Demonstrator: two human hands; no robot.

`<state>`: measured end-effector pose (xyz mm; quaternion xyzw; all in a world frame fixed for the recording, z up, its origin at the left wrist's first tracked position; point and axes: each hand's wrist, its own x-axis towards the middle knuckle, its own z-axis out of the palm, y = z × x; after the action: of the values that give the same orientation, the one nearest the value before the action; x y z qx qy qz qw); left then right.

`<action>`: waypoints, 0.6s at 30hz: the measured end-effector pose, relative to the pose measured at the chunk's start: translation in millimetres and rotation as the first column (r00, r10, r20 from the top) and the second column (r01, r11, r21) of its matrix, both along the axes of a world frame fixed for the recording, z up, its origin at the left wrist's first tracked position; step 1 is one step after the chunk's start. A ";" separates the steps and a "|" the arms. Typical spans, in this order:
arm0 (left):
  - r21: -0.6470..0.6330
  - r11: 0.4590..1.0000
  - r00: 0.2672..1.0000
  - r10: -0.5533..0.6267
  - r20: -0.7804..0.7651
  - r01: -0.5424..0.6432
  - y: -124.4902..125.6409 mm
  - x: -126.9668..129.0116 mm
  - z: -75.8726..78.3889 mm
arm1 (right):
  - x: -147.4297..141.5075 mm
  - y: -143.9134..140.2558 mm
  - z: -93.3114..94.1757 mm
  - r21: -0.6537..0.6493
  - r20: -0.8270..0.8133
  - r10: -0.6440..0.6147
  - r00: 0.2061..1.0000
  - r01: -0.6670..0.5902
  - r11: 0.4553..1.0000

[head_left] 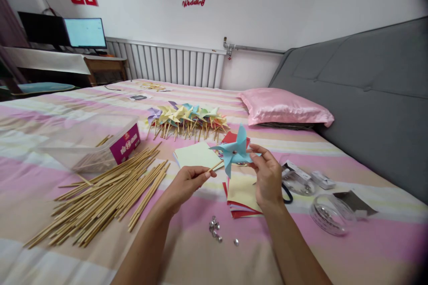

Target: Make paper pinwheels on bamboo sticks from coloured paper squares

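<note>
My left hand [185, 183] is pinched shut on a thin wooden stick [211, 169], thumb and forefinger together near its lower end. The stick tips up and right to the blue paper pinwheel [234, 151]. My right hand [267, 173] has fingertips closed on the pinwheel's right edge, holding it upright above the bed.

Pinwheel is in the air, just above the stack of coloured paper squares [242, 193] lying on the striped bedsheet [40, 178]. A pale green sheet [195, 155] lies beside that stack, to its left.

Loose bundle of sticks [107, 193] is spread out left of my left hand. Behind it is a clear plastic box [93, 144] with a purple label, more sticks inside.

Row of finished pinwheels [185, 118] lies further back, mid-bed.

A few small metal pins [216, 225] lie on the sheet between my forearms.

Right of my right hand: a clear round container [329, 216], small white boxes [321, 179]. Pink pillow [284, 107] against the grey headboard [368, 89].
</note>
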<state>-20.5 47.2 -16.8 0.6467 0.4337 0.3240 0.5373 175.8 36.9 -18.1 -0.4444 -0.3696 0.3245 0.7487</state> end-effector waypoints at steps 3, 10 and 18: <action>-0.001 1.000 1.000 -0.011 0.001 0.011 -0.2 0.1 -0.6 | 2.6 -1.1 -1.2 0.068 0.104 -0.024 0.994 0.017 0.998; -0.003 0.998 0.998 -0.059 -0.025 0.059 -3.6 1.5 4.6 | 4.1 -2.8 1.1 0.025 0.407 0.006 0.913 -0.018 1.000; -0.005 0.995 0.995 -0.097 -0.031 0.097 -4.3 0.6 5.5 | 5.4 0.1 -3.7 0.013 0.414 0.005 0.910 -0.011 1.000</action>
<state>-19.9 42.9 -11.2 0.6709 0.4107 0.2869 0.5468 181.3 37.0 -21.8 -0.4960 -0.5241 0.2232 0.6554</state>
